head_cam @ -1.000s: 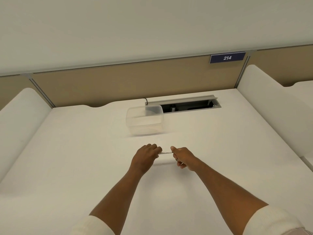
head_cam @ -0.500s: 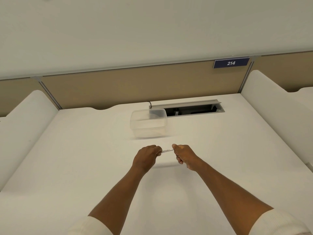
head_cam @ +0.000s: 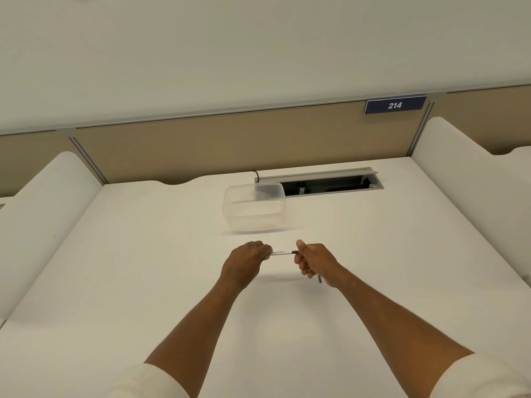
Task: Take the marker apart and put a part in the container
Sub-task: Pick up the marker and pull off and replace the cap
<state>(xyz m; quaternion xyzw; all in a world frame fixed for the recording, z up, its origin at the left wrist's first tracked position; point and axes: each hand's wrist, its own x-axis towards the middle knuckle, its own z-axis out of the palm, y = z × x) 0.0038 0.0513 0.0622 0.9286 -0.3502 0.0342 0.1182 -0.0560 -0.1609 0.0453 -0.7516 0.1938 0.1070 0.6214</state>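
White desk (head_cam: 143,282) bears one container (head_cam: 254,208); two hands, left (head_cam: 244,261) and right (head_cam: 314,261), clamp one marker (head_cam: 281,253).

Both forearms stretched forward, sleeves pushed up near elbows. Left hand (head_cam: 246,258) knuckles up, fingers curled round one end of marker (head_cam: 282,253). Right hand (head_cam: 314,261) pinching other end, thumb raised, lower fingers curled loose. Hands level, slightly apart.
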